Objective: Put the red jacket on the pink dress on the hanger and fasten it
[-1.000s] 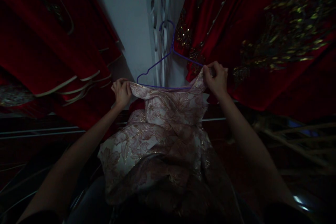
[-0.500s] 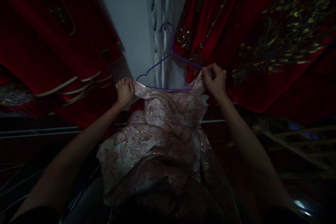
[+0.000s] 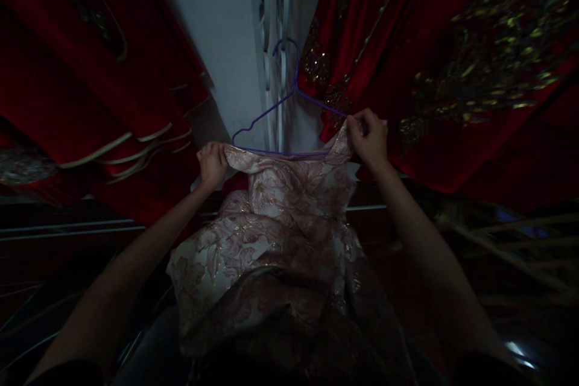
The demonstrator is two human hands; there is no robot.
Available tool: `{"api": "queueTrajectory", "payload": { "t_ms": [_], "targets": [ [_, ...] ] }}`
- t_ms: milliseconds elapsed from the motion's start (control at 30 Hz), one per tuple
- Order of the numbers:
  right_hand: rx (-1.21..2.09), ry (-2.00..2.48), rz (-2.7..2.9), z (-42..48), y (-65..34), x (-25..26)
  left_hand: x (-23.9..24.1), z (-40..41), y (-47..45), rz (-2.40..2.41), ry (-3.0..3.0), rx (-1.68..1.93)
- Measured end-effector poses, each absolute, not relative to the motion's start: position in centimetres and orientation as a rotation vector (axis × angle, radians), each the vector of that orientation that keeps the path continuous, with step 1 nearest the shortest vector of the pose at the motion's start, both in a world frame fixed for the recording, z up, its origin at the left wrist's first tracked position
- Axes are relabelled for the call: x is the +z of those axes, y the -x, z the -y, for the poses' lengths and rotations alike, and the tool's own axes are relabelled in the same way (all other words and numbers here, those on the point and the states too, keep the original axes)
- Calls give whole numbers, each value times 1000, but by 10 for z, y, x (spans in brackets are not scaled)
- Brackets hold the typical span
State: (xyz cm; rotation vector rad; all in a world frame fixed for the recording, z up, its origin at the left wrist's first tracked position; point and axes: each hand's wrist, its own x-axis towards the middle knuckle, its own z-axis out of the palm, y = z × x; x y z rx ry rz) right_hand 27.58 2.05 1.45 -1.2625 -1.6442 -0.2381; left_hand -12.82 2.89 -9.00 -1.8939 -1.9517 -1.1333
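Your left hand (image 3: 212, 163) is closed on the top left corner of the pink brocade dress (image 3: 280, 217), fingers curled tight round the cloth just beside the left end of the purple wire hanger (image 3: 271, 111); your right hand (image 3: 368, 136) pinches the opposite corner between thumb and fingers, raised against the hanger's right arm. The dress is stretched between your two hands along the hanger's bottom bar, and the rest falls in folds toward your body; the hanger's hook is up by the white wall (image 3: 221, 42), though what it hangs on is hard to make out. By my reading the work is partway: the right corner looks drawn over the wire; the left corner appears not yet seated over its end; both corners are in your grip. Red embroidered garments (image 3: 452, 72) hang close on either side.
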Motion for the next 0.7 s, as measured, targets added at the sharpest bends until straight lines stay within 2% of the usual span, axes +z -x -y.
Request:
{"api": "queueTrajectory", "payload": {
  "t_ms": [167,300,467,600,700],
  "targets": [
    [-212,1255,1639,-21,-275,13,-50,-47,127,1778,2046,-1185],
    [-199,1266,1631,-21,-272,8,-4,-58,93,1548,2287,-1206],
    [-156,1248,1603,-25,-273,5,41,-54,65,1490,2727,-1423],
    [-51,1210,1580,-32,-274,4,45,-59,95,1824,2848,-1635],
    [6,1188,1556,-37,-273,2,16,-71,123,2104,2705,-1790]
  ]
}}
